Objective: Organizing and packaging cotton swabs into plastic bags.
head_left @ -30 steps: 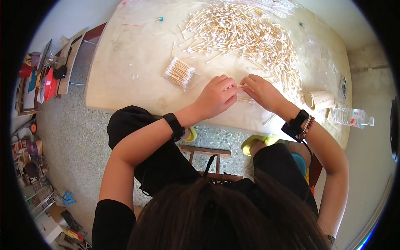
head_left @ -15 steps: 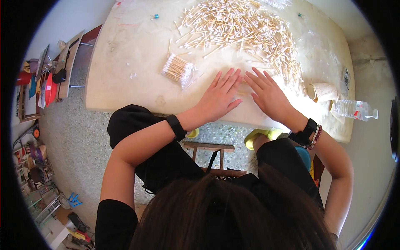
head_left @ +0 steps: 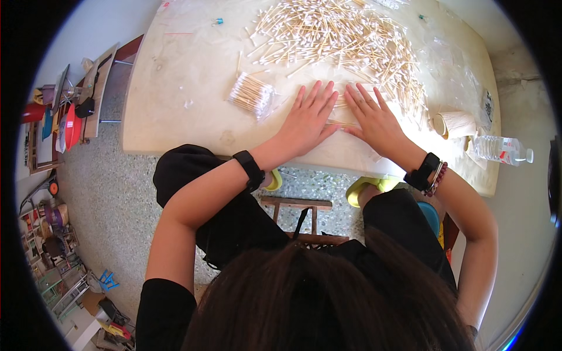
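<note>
My left hand (head_left: 305,121) and my right hand (head_left: 376,124) lie palms down on the pale table (head_left: 175,111), fingers stretched out and pointing away from me. A few cotton swabs (head_left: 343,123) show in the narrow gap between the hands; how many lie under the palms is hidden. Just beyond my fingertips spreads a big loose pile of white-tipped cotton swabs (head_left: 333,35). Left of my left hand is a clear bag packed with cotton swabs (head_left: 252,95), with one loose swab at its upper corner.
Right of my right hand lie a tan paper-like roll (head_left: 455,125) and, on its side, a clear plastic bottle (head_left: 497,150). Clear plastic film (head_left: 453,61) covers the far right. A small blue clip (head_left: 218,21) sits at the far left. A wooden stool (head_left: 297,204) stands below the table edge.
Both hands have come down flatter, moved slightly forward, and their thumbs have drawn nearer each other. Swabs now show between them. The pile and the bag have stayed put.
</note>
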